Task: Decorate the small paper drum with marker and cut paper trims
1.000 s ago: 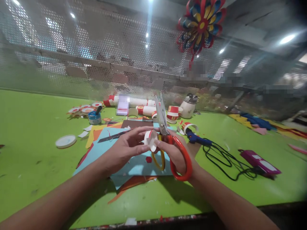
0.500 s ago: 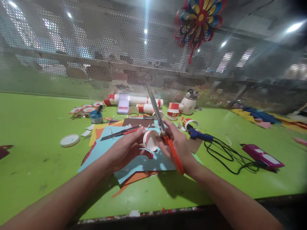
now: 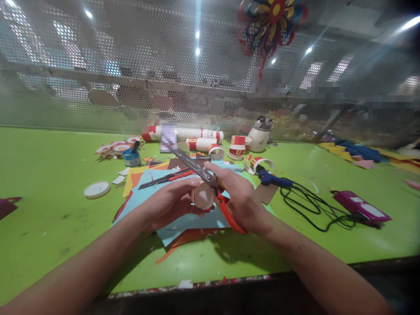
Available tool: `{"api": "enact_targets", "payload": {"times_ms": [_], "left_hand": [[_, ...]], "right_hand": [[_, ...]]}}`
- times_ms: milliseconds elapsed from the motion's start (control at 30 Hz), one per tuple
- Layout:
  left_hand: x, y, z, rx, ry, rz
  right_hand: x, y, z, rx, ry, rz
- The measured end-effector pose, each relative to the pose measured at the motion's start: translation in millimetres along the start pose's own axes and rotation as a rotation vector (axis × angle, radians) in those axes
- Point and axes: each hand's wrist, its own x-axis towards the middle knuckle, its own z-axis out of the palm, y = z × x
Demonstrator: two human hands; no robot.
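A small white paper cup piece with a red edge is held in my left hand, its round face turned toward me. My right hand grips orange-handled scissors right beside the cup piece. The blades point up and to the left, over the stacked paper. Under both hands lies light blue paper. A second pair of scissors, with red and black handles, rests on the paper beyond my left hand.
Behind the paper stand red and white cups, paper tubes and a white jug. A blue glue gun with a black cable lies right, near a purple box. At left are a blue jar and white lid.
The scissors in my right hand have swung down to the left, from nearly upright. The cup piece has turned its round face more toward me. The view has shifted slightly.
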Motion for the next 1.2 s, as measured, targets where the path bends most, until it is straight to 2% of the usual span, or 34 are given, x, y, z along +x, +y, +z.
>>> {"api": "enact_targets", "payload": {"times_ms": [133, 267, 367, 467, 567, 633, 733, 833, 967, 1200], "left_hand": [[-1.1, 0.1, -2.6, 0.03, -0.022, 0.027], [-1.9, 0.6, -3.2, 0.093, -0.03, 0.032], [-2.3, 4.7, -4.4, 0.091, -0.011, 0.095], [-2.1, 13.0, -10.8, 0.06, 0.003, 0.229], [-1.0, 22.9, -24.0, 0.021, 0.017, 0.356], [-0.5, 29.3, -35.0, -0.003, 0.036, 0.419], [-1.3, 37.3, -49.1, -0.006, 0.083, 0.492], [-3.7, 42.1, -54.2, -0.004, 0.136, 0.542], [-6.3, 44.3, -50.4, -0.012, 0.138, 0.551], [-4.9, 39.1, -47.2, 0.007, 0.078, 0.513]], "right_hand": [[0.4, -0.1, -1.2, -0.068, -0.026, -0.088], [0.2, 4.4, 0.0, -0.01, -0.013, -0.064], [2.3, 5.6, -3.6, 0.039, 0.111, 0.052], [6.7, 0.2, -16.0, 0.068, 0.192, 0.291], [10.1, -9.6, -31.2, 0.181, 0.057, 0.49], [10.4, -15.7, -36.6, 0.297, -0.091, 0.546], [7.6, -22.7, -33.5, 0.396, -0.291, 0.587], [1.8, -27.0, -21.5, 0.415, -0.355, 0.629], [-6.2, -25.3, -6.9, 0.471, -0.417, 0.647], [-9.0, -26.9, -7.8, 0.471, -0.436, 0.65]]}}
